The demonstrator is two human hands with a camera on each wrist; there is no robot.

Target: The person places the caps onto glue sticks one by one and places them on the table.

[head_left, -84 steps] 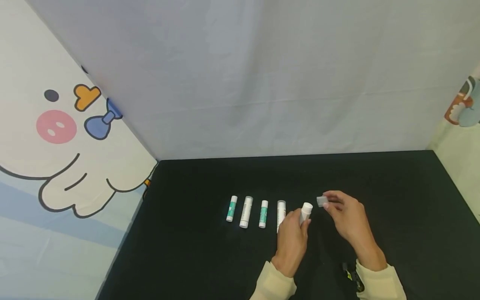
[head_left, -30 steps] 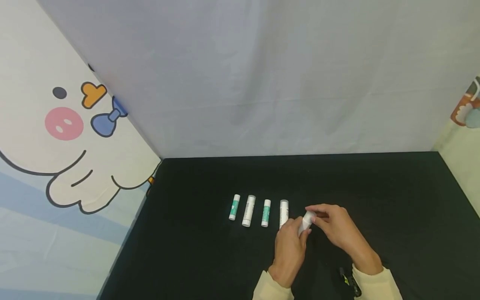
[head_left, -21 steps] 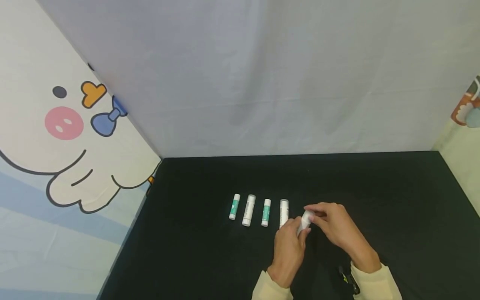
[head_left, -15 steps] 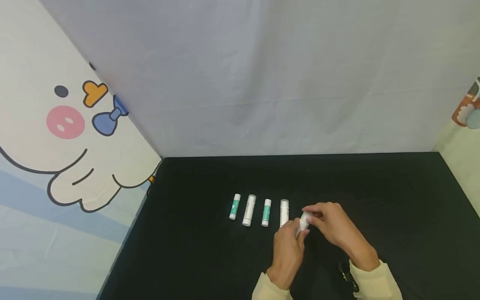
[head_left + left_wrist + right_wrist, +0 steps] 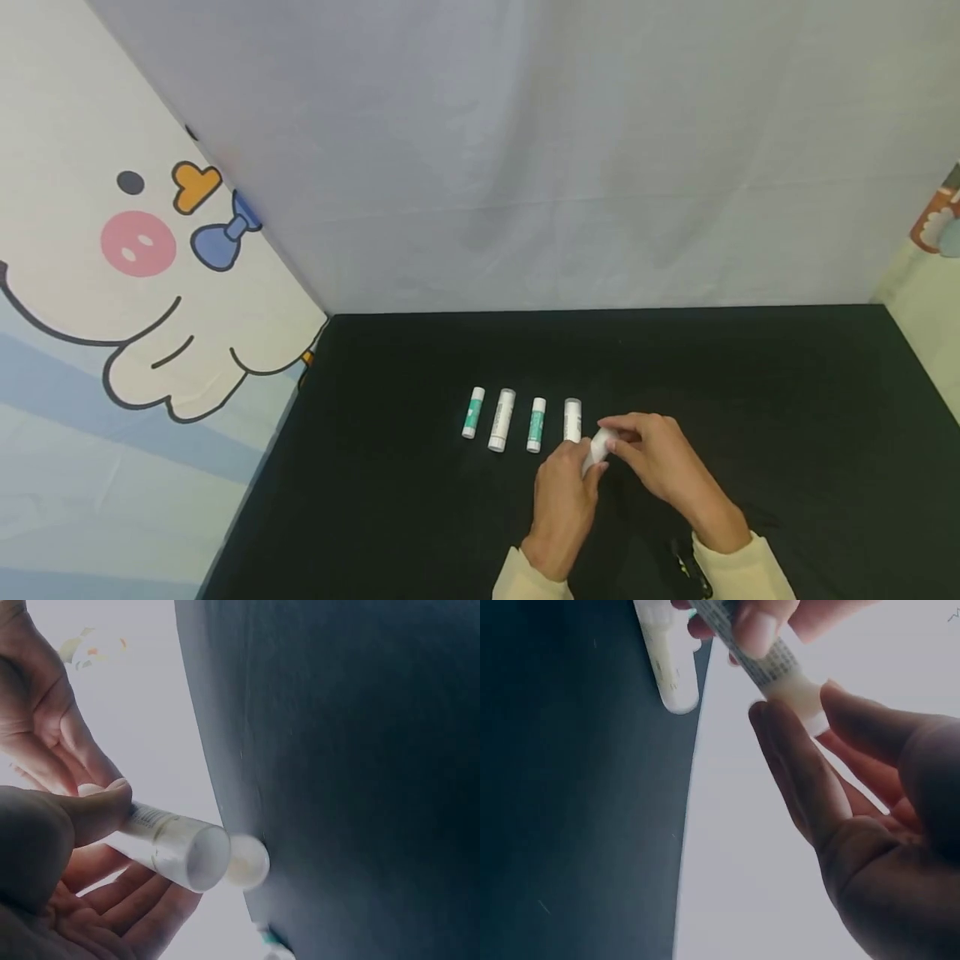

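My left hand (image 5: 561, 508) grips the body of a white glue stick (image 5: 180, 847), holding it tilted just above the table. At the stick's upper end, my right hand (image 5: 667, 462) pinches the translucent cap (image 5: 801, 703) between thumb and fingers. The cap sits over that end; whether it is fully seated cannot be told. Printed text shows on the barrel in the right wrist view. Just beyond my left hand lies another white glue stick (image 5: 572, 419), its lower end hidden by the fingers.
Left of the hands, a slim green-labelled stick (image 5: 536, 425), a larger white stick (image 5: 502, 421) and another green-labelled stick (image 5: 473, 413) lie in a row on the black table (image 5: 375, 467). A small dark object (image 5: 690, 571) is by the right sleeve. A pale curtain (image 5: 562, 167) hangs behind.
The cap, held apart from the glue stick earlier, has been brought onto its end by my right hand. Since then both hands have drifted slightly left together; the row of sticks stays put.
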